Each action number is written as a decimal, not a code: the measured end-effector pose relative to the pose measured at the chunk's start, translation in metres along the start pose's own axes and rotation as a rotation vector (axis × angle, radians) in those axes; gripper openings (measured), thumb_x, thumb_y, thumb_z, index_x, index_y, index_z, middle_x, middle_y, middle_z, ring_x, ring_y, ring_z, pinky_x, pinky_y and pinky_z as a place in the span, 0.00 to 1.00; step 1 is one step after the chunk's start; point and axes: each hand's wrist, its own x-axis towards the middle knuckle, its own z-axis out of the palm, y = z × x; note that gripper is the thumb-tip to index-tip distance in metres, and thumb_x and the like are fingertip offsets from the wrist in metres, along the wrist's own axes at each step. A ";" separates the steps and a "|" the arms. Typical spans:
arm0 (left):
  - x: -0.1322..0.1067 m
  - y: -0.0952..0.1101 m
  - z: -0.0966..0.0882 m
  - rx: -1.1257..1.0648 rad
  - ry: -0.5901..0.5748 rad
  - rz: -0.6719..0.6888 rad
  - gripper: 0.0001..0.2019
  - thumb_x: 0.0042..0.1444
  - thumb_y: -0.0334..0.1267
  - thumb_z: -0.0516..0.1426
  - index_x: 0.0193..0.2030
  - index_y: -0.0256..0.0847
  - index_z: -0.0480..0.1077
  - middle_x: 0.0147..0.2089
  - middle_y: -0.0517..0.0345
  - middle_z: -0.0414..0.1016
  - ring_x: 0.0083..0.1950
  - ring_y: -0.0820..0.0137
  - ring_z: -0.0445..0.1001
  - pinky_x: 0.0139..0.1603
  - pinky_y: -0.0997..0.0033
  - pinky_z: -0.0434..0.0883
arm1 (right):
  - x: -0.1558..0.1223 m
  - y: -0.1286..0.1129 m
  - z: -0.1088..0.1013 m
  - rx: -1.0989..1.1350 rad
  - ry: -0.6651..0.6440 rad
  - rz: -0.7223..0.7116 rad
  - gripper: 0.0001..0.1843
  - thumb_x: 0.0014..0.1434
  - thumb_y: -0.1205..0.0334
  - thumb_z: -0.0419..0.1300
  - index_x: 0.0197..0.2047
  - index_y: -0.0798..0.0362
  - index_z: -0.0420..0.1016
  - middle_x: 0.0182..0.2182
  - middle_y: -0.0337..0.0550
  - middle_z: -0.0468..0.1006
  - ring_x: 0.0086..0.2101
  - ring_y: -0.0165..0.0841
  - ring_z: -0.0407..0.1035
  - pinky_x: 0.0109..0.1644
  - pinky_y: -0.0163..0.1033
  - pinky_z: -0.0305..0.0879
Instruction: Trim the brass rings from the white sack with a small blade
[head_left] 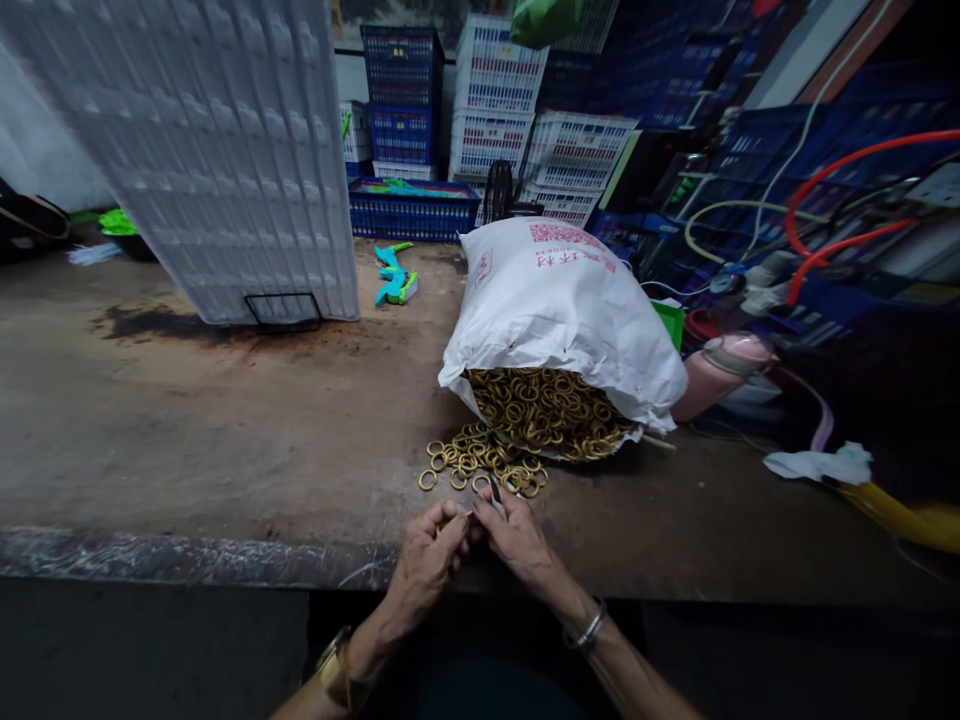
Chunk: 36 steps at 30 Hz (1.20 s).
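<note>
Near the table's front edge my left hand and my right hand come together, fingertips almost touching. The left fingers are pinched; a small brassy glint shows at their tips, but what they hold is mostly hidden. Closed in my right hand is a slim tool with a black end and a pale part, its kind unclear. Just beyond my hands lies a loose pile of brass-coloured rings. More rings fill the open mouth of a white woven sack lying on its side, red print on top.
A ribbed translucent plastic panel stands upright at left in a black wire holder. Turquoise and green plastic pieces lie behind. A pink bottle stands right of the sack; blue crates and white crates are stacked at the back.
</note>
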 end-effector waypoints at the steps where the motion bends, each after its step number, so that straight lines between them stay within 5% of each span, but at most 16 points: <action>1: -0.001 -0.001 0.000 -0.015 -0.029 -0.021 0.17 0.48 0.51 0.56 0.24 0.38 0.62 0.18 0.67 0.60 0.15 0.83 0.53 0.14 0.82 0.48 | 0.001 0.001 0.000 -0.014 0.003 -0.003 0.11 0.54 0.54 0.52 0.27 0.52 0.60 0.16 0.30 0.64 0.17 0.23 0.52 0.22 0.30 0.50; 6: -0.004 -0.004 0.000 -0.153 -0.145 -0.098 0.15 0.51 0.51 0.54 0.29 0.39 0.63 0.22 0.66 0.63 0.15 0.83 0.53 0.13 0.83 0.46 | 0.003 0.006 -0.003 -0.065 -0.005 0.031 0.09 0.56 0.56 0.48 0.28 0.51 0.61 0.17 0.31 0.66 0.18 0.24 0.55 0.23 0.30 0.52; 11: -0.003 -0.001 0.001 -0.158 -0.104 -0.059 0.15 0.49 0.50 0.57 0.28 0.40 0.60 0.22 0.67 0.64 0.15 0.83 0.52 0.13 0.82 0.46 | -0.004 0.002 -0.008 -0.340 0.058 -0.076 0.10 0.56 0.60 0.46 0.25 0.52 0.61 0.20 0.36 0.67 0.23 0.27 0.60 0.28 0.32 0.55; 15: -0.003 0.000 0.002 -0.093 -0.076 0.002 0.16 0.49 0.50 0.57 0.27 0.39 0.60 0.21 0.66 0.62 0.15 0.83 0.52 0.14 0.81 0.47 | -0.012 0.000 -0.007 -0.569 -0.056 -0.165 0.06 0.54 0.66 0.47 0.29 0.51 0.63 0.22 0.36 0.67 0.24 0.28 0.60 0.29 0.31 0.53; 27: -0.001 -0.015 -0.006 -0.044 -0.080 0.129 0.15 0.51 0.49 0.56 0.26 0.39 0.61 0.22 0.65 0.62 0.18 0.82 0.54 0.17 0.81 0.51 | -0.012 -0.005 -0.004 -0.879 -0.156 -0.131 0.15 0.44 0.75 0.46 0.34 0.52 0.64 0.24 0.38 0.71 0.24 0.29 0.63 0.28 0.32 0.48; 36: -0.022 -0.004 -0.012 -0.260 -0.138 -0.050 0.15 0.50 0.49 0.57 0.28 0.40 0.61 0.23 0.65 0.64 0.16 0.83 0.54 0.15 0.82 0.48 | -0.003 -0.001 -0.002 -1.017 -0.001 -0.058 0.15 0.49 0.74 0.48 0.40 0.54 0.63 0.25 0.42 0.73 0.25 0.32 0.66 0.27 0.34 0.46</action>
